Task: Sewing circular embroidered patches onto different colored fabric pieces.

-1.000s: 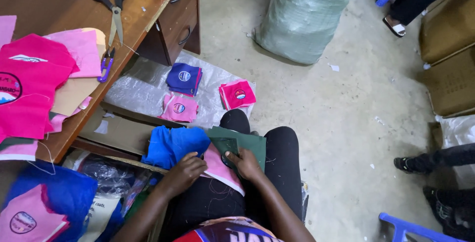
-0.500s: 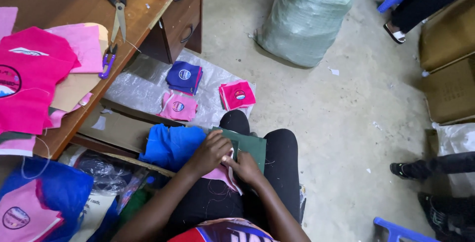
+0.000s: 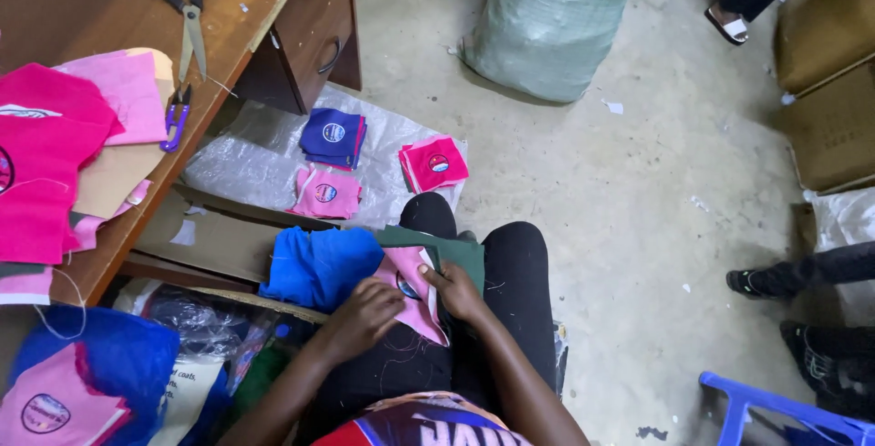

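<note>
Pinching pink patch [image 3: 415,296] edges: left hand [image 3: 365,317], right hand [image 3: 456,291]; bare floor [image 3: 638,227] rightward.

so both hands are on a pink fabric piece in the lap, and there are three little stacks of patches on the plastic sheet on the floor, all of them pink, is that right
Not quite. The head view shows three stacks on the plastic sheet, but only two are pink: the light pink stack and the hot pink stack. The third is a navy blue stack. The left hand and right hand do rest on the pink fabric piece in the lap.
</note>
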